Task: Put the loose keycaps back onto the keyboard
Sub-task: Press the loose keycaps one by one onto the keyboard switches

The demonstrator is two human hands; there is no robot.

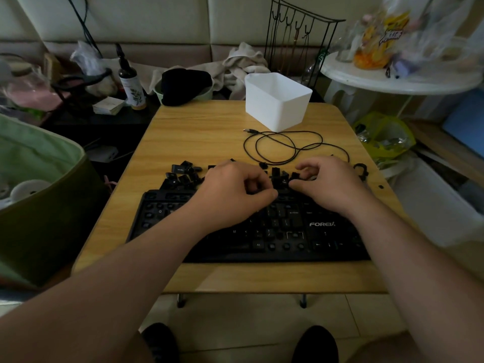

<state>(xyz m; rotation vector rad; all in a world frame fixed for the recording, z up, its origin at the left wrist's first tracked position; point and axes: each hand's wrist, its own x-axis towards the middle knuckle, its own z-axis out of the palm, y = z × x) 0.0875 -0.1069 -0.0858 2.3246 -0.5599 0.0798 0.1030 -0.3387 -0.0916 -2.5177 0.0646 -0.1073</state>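
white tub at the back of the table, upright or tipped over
Upright: the white tub stands on its base on the table, open mouth facing up.

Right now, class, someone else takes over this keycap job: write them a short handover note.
Left hand: fingers curled over the keyboard's top edge; what they hold is hidden.
Right hand: pinches a keycap in the pile.
Loose keycaps lie on the table behind the keyboard.
Done: many keys seated.
Left: empty sockets along the left side and bottom row; the pile remains.
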